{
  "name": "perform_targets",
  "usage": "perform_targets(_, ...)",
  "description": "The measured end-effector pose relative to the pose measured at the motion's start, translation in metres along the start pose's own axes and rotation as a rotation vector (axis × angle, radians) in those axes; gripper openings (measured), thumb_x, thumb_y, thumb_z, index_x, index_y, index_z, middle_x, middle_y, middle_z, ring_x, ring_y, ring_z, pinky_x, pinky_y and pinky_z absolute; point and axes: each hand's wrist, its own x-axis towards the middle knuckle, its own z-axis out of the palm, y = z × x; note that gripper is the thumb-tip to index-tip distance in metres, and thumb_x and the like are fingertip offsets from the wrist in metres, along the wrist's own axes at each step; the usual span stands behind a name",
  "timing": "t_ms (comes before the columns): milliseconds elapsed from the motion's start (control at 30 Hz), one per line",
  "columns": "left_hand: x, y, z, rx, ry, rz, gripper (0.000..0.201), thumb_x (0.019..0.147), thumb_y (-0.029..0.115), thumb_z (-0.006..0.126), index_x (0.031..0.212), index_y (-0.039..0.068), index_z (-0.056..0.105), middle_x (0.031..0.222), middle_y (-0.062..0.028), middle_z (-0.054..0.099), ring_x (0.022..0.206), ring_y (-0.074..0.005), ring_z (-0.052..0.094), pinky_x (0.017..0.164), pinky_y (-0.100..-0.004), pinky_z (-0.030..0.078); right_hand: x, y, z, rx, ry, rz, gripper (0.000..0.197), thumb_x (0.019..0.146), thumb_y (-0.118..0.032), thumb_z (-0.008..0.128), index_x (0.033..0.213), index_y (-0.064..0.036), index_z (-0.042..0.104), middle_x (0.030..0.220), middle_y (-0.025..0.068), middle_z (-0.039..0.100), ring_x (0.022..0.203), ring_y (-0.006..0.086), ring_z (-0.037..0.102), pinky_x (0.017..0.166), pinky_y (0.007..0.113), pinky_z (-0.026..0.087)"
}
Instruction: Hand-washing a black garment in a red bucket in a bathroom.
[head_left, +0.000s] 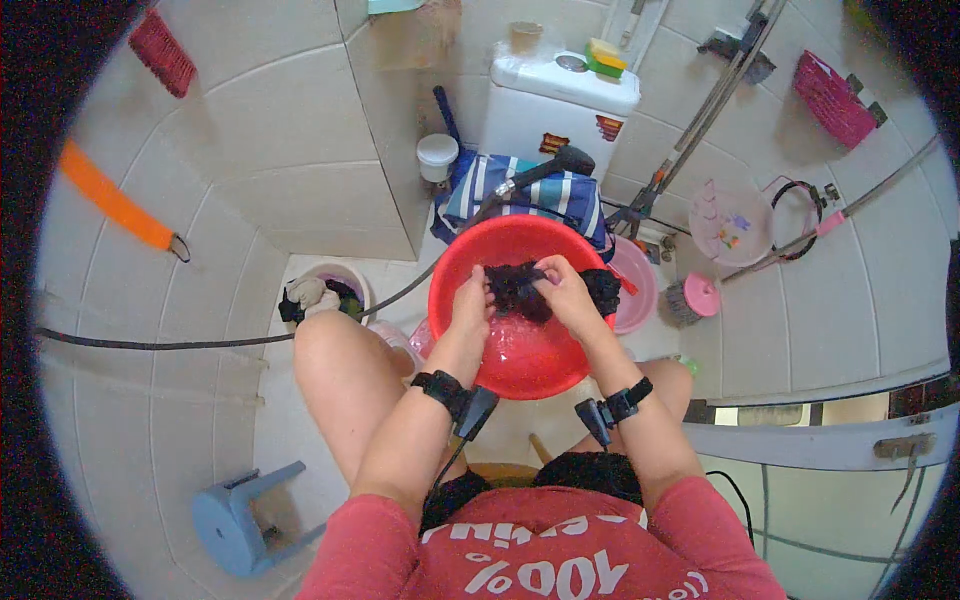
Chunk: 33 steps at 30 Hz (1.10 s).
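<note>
Between my hands, over a red plastic basin [470,370], is a piece of wet black cloth [520,292]. Its exact kind cannot be made out. My left hand [473,303] has closed on the cloth's left edge, while my right hand [566,292] pinches it near the upper right. Water shows in the front part of the basin. Another dark bundle [601,291] lies at the basin's right rim, beside my right hand. Each of my wrists wears a black strap with a small device on it.
Behind the basin stands a toilet tank [555,105] with a striped bag [470,195] before it. A shower head [573,162] on a black hose rests there. Left is a tub of clothes [320,290]; a blue stool [235,525] lies lower left. A pink basin [640,285] and brush [695,298] are right.
</note>
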Motion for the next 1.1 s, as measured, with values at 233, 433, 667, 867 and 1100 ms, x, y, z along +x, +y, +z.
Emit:
perform_targets(233, -0.022, -0.021, 0.015, -0.812, -0.437, -0.070, 0.055, 0.080, 0.061, 0.043, 0.089, 0.008, 0.056, 0.087, -0.0112, 0.058, 0.087, -0.0265, 0.056, 0.080, -0.0396, 0.045, -0.029, -0.072, 0.041, -0.164, -0.235, -0.135, 0.024, 0.078, -0.023, 0.061, 0.088, -0.0017, 0.057, 0.080, 0.0138, 0.060, 0.081, 0.0234, 0.059, 0.076, 0.034, 0.045)
perform_targets(433, -0.012, -0.045, 0.028, -0.830, -0.490, -0.003, 0.037, 0.090, 0.039, 0.036, 0.099, 0.007, 0.054, 0.100, -0.0121, 0.057, 0.095, -0.0266, 0.054, 0.088, -0.0413, 0.042, 0.003, -0.014, 0.051, -0.614, 0.122, -0.296, 0.034, 0.081, -0.037, 0.055, 0.089, -0.0040, 0.060, 0.077, 0.0153, 0.061, 0.071, 0.0345, 0.057, 0.069, 0.041, 0.046)
perform_targets(667, 0.053, -0.093, -0.021, -1.080, -1.045, 0.329, 0.039, 0.093, 0.037, 0.030, 0.113, 0.009, 0.047, 0.110, -0.0104, 0.054, 0.102, -0.0242, 0.052, 0.093, -0.0394, 0.040, -0.036, -0.058, 0.073, -0.196, -0.109, -0.074, 0.031, 0.084, -0.035, 0.052, 0.097, -0.0075, 0.059, 0.102, 0.0150, 0.061, 0.099, 0.0302, 0.055, 0.085, 0.038, 0.042)
perform_targets(867, -0.032, -0.041, 0.037, -0.924, -0.660, -0.146, 0.038, 0.090, 0.034, 0.034, 0.111, 0.006, 0.050, 0.111, -0.0118, 0.055, 0.102, -0.0272, 0.052, 0.092, -0.0413, 0.040, -0.007, -0.026, 0.045, -0.502, 0.090, -0.309, 0.033, 0.087, -0.032, 0.046, 0.099, -0.0037, 0.059, 0.097, 0.0166, 0.061, 0.094, 0.0307, 0.057, 0.081, 0.038, 0.043)
perform_targets(1100, -0.046, -0.024, 0.024, -0.811, -0.517, -0.130, 0.036, 0.091, 0.034, 0.033, 0.108, 0.009, 0.052, 0.106, -0.0101, 0.056, 0.099, -0.0245, 0.053, 0.088, -0.0396, 0.042, -0.039, -0.039, 0.063, -0.295, 0.045, -0.196, 0.032, 0.087, -0.033, 0.045, 0.102, -0.0079, 0.058, 0.099, 0.0170, 0.059, 0.091, 0.0340, 0.057, 0.079, 0.041, 0.044)
